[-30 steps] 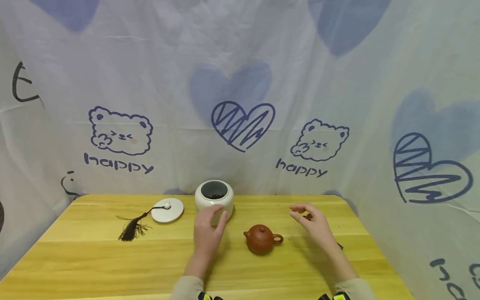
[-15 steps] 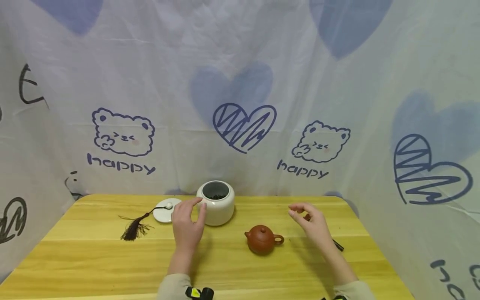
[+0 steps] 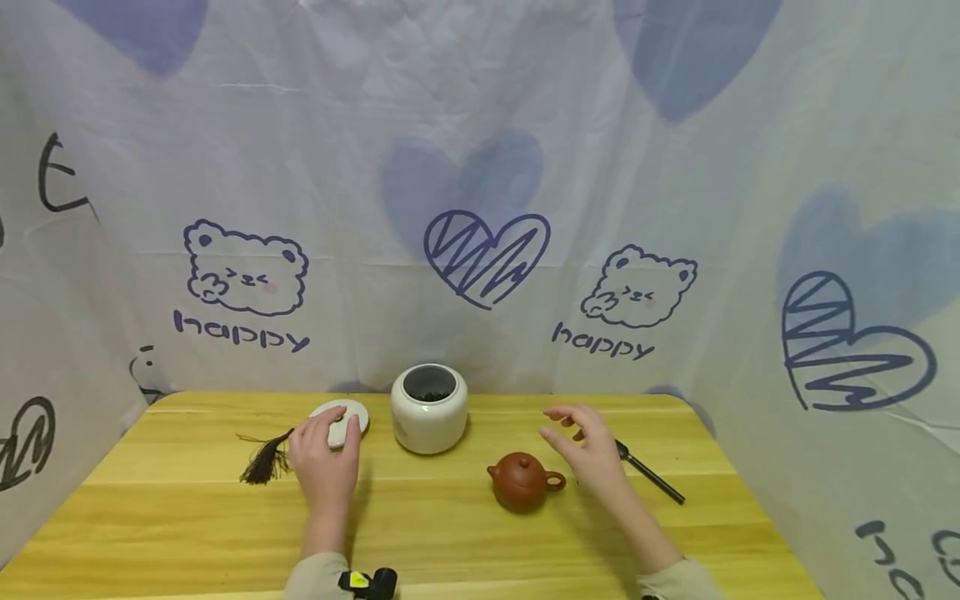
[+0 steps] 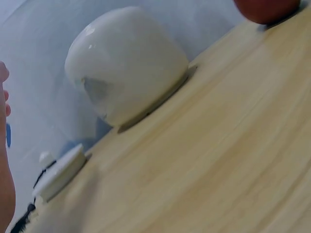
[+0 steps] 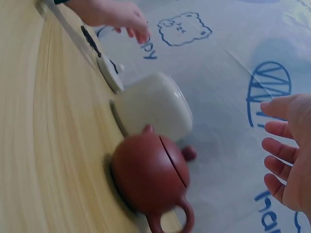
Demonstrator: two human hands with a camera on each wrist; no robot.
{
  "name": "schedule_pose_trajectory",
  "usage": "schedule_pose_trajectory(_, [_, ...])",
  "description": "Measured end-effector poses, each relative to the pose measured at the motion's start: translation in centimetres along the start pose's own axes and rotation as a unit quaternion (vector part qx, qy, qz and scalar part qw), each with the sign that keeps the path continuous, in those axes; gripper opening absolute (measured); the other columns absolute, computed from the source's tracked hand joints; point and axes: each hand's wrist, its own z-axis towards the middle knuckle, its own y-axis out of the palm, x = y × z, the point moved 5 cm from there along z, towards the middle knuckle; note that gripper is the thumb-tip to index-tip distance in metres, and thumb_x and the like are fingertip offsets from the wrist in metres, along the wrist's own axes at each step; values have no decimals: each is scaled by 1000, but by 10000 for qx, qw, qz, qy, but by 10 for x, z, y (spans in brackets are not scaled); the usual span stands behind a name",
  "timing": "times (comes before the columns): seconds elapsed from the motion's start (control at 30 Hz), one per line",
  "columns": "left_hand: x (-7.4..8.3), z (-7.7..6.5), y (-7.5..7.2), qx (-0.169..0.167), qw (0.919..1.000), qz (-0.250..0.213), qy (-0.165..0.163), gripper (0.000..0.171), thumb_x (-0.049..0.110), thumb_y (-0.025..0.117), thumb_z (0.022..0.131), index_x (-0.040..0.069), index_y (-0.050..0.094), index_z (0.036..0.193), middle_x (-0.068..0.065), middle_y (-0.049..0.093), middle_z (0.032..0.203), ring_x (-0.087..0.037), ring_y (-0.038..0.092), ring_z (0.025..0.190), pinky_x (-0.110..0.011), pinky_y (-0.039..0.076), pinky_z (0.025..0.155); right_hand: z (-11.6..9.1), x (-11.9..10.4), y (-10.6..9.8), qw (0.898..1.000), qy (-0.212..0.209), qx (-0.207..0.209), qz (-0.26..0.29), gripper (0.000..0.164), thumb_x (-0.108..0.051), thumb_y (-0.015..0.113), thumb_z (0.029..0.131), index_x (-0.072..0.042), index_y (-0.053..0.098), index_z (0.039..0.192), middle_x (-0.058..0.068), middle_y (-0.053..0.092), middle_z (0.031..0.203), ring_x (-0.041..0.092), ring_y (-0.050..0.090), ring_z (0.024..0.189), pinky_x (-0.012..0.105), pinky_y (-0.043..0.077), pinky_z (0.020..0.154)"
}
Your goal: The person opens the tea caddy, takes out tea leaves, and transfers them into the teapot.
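Note:
My left hand (image 3: 324, 460) hovers over the white jar lid (image 3: 351, 414), fingers parted and holding nothing. In the right wrist view this left hand (image 5: 114, 17) shows above the lid, apart from it. A dark tassel (image 3: 264, 463) is tied to the lid's round knob (image 4: 46, 158). The white jar (image 3: 429, 423) stands uncovered, with dark leafy bits (image 3: 431, 397) inside. Nearest my right hand (image 3: 588, 450) is a reddish-brown teapot (image 3: 521, 483), its own lid on and its handle to the right. That hand is in the air with loosely bent fingers, nothing in its grasp.
A thin dark stick-like tool (image 3: 651, 473) lies on the wooden table (image 3: 465, 554) right of the right hand, its far end partly hidden. A printed cloth (image 3: 360, 167) hangs close behind the table and along its sides.
My left hand has moved left from the jar to over the lid. The right hand has shifted slightly left, uncovering more of the dark stick. The jar, lid and teapot stay put.

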Motion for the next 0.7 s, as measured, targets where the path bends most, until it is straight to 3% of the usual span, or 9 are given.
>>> schedule_pose_trajectory(0.17, [-18, 0, -2, -390, 9954, 184, -854, 28, 23, 73, 87, 7, 70, 110, -18, 68, 114, -39, 48, 116, -61, 29, 104, 6, -11, 21, 9998, 33, -98, 190, 30, -22, 76, 84, -12, 69, 112, 7, 67, 109, 20, 54, 98, 33, 48, 79])
schedule_pose_trajectory(0.3, [-28, 1, -1, -691, 9888, 344, -1279, 38, 33, 72, 87, 9, 67, 117, -19, 64, 123, -40, 43, 126, -63, 26, 106, 11, -17, 43, 9987, 204, -297, 368, 37, -24, 76, 84, -15, 66, 118, 9, 64, 115, 25, 52, 108, 39, 47, 86])
schedule_pose_trajectory(0.57, [-42, 6, 8, -1069, 9846, 536, -1277, 52, 35, 75, 84, 6, 60, 125, -21, 58, 130, -42, 40, 129, -59, 25, 110, 26, -24, 85, 9966, 377, -586, 447, 59, -33, 75, 85, -8, 55, 134, 16, 52, 138, 36, 41, 131, 59, 37, 108])
schedule_pose_trajectory(0.7, [-50, 9, 9, -1239, 9818, 731, -1238, 57, 35, 75, 84, 6, 56, 129, -21, 53, 133, -41, 37, 132, -59, 23, 113, 33, -29, 103, 9974, 324, -589, 254, 69, -36, 75, 84, -3, 49, 139, 22, 46, 142, 43, 37, 134, 63, 33, 109])
